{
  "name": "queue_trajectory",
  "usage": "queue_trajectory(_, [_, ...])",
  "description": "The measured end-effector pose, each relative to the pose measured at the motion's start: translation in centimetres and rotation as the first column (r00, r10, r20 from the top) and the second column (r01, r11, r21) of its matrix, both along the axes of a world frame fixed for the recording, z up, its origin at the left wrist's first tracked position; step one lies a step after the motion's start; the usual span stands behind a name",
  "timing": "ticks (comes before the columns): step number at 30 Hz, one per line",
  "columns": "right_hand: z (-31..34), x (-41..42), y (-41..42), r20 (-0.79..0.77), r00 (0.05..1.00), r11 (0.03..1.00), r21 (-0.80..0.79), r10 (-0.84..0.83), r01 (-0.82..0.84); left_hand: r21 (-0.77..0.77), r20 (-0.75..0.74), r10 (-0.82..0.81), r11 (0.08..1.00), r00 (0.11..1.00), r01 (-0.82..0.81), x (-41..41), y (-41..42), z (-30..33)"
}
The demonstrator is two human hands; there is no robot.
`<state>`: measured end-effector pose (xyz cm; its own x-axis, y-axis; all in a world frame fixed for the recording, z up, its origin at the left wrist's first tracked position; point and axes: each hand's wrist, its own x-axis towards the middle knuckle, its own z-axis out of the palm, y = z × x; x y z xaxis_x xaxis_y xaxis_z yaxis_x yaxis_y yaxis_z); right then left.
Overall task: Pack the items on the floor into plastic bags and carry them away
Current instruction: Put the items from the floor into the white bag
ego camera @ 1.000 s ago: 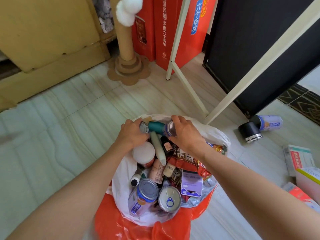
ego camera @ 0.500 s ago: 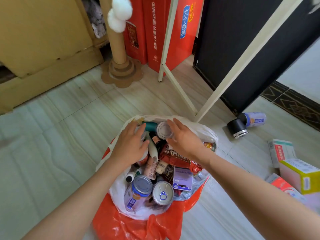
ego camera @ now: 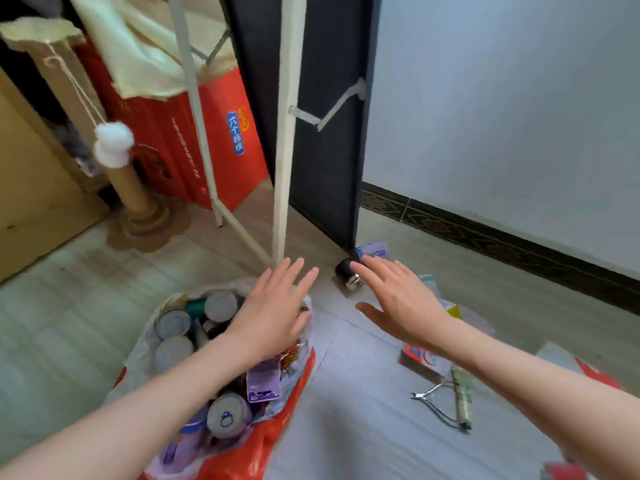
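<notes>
**Hands spread above a full bag**

Over the bag (ego camera: 221, 441), at seven o'clock on the floor (ego camera: 69, 323), the left hand (ego camera: 273, 313) is hovering with fingers straight, holding nothing; the right hand (ego camera: 398, 303) is reaching flat and empty toward a black jar (ego camera: 344, 270) at twelve o'clock; cans (ego camera: 173, 323) are filling the bag; clippers (ego camera: 436, 407) are lying at four o'clock.
</notes>
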<state>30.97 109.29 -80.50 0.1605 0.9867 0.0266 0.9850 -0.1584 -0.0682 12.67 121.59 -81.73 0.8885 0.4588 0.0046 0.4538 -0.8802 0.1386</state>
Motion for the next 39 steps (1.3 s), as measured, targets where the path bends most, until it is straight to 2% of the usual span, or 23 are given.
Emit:
queue_trajectory(4, [-1.6,5.2,-6.0,-0.034,0.983,0.983,0.009,-0.182,0.183,0.074,-0.072,-0.201,0.976,0.977,0.207,6.3,-2.6,-1.2])
queue_trajectory(6, [-3.4,7.5,-8.9,-0.099,0.954,0.958,0.012,-0.283,0.286,0.069,-0.065,-0.223,0.971,0.973,0.227,9.1,-4.0,-3.2])
queue_trajectory(10, [-8.1,11.1,-12.4,-0.131,0.9,0.91,-0.078,-0.415,0.408,-0.136,-0.135,-0.214,0.971,0.967,0.196,13.1,-7.4,-8.5])
queue_trajectory(13, [-10.6,12.9,-12.6,-0.152,0.882,0.894,-0.121,-0.447,0.432,-0.21,-0.298,-0.244,0.96,0.923,0.186,14.9,-8.9,-13.2])
queue_trajectory(15, [-12.2,13.8,-12.0,-0.22,0.852,0.879,-0.15,-0.475,0.452,-0.244,-0.297,-0.246,0.954,0.922,0.176,16.1,-9.5,-15.3])
queue_trajectory(17, [-13.8,14.3,-11.2,-0.306,0.799,0.856,-0.161,-0.517,0.492,-0.29,-0.24,-0.201,0.949,0.95,0.127,17.3,-9.7,-17.4])
queue_trajectory(19, [-15.3,14.4,-10.6,-0.346,0.765,0.838,-0.172,-0.543,0.517,-0.406,-0.175,-0.119,0.913,0.977,0.038,18.4,-9.9,-19.2])
queue_trajectory(22, [-17.0,14.4,-10.1,-0.355,0.743,0.818,-0.145,-0.568,0.556,-0.603,-0.144,-0.006,0.794,0.99,-0.083,19.8,-10.5,-21.2])
queue_trajectory(24, [-17.7,14.4,-10.0,-0.41,0.702,0.798,-0.124,-0.582,0.59,-0.68,-0.127,0.044,0.724,0.991,-0.12,20.5,-10.9,-21.8])
queue_trajectory(27, [-18.6,14.2,-10.2,-0.502,0.641,0.782,-0.126,-0.581,0.61,-0.718,-0.108,0.088,0.682,0.99,-0.139,20.9,-11.4,-22.2])
queue_trajectory(30, [-18.9,14.1,-10.8,-0.526,0.612,0.765,-0.124,-0.59,0.632,-0.744,-0.152,0.15,0.633,0.977,-0.213,21.0,-11.2,-22.5])
queue_trajectory(33, [-18.8,13.9,-10.9,-0.549,0.59,0.755,-0.12,-0.592,0.645,-0.747,-0.202,0.121,0.623,0.972,-0.232,21.5,-10.9,-22.1])
queue_trajectory(35, [-18.6,13.7,-10.7,-0.564,0.569,0.742,-0.123,-0.599,0.66,-0.773,-0.225,0.13,0.58,0.966,-0.258,21.9,-10.9,-22.0])
queue_trajectory(39, [-18.3,13.5,-11.0,-0.549,0.583,0.745,-0.116,-0.599,0.657,-0.806,-0.226,0.199,0.511,0.954,-0.297,22.1,-11.3,-22.2])
